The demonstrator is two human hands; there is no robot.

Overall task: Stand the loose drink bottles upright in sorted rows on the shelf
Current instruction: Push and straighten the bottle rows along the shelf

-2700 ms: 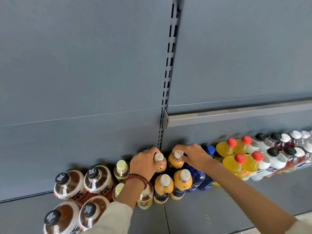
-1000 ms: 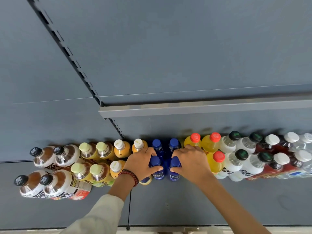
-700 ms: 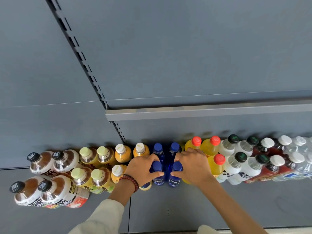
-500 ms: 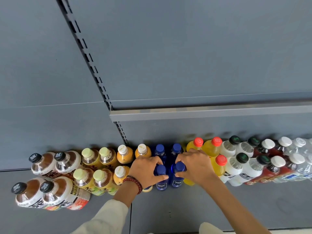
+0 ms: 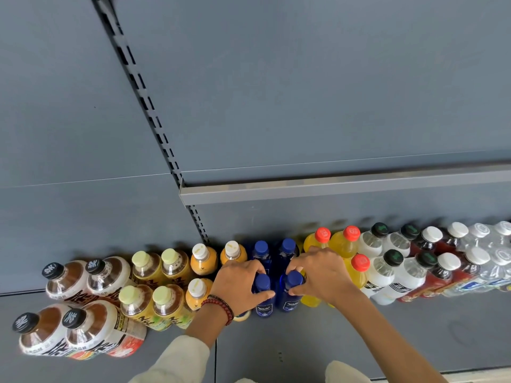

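1. The left hand [image 5: 240, 286] is clasped around the neck of a dark blue plastic bottle with a blue cap [image 5: 262, 295]; the right hand [image 5: 320, 275] grips a second dark blue bottle [image 5: 289, 293] just beside it.
2. Both bottles stand upright, long axes vertical and caps up, in the front row of the grey metal shelf [image 5: 304, 344].
3. Outward of the left hand, orange juice bottles with white caps [image 5: 203, 262] press close; outward of the right, yellow bottles with red caps [image 5: 356, 269] touch.
4. Below both wrists, bare shelf runs to the front edge.
5. Beyond the fingertips, two more blue bottles [image 5: 261, 252] stand against the back panel.
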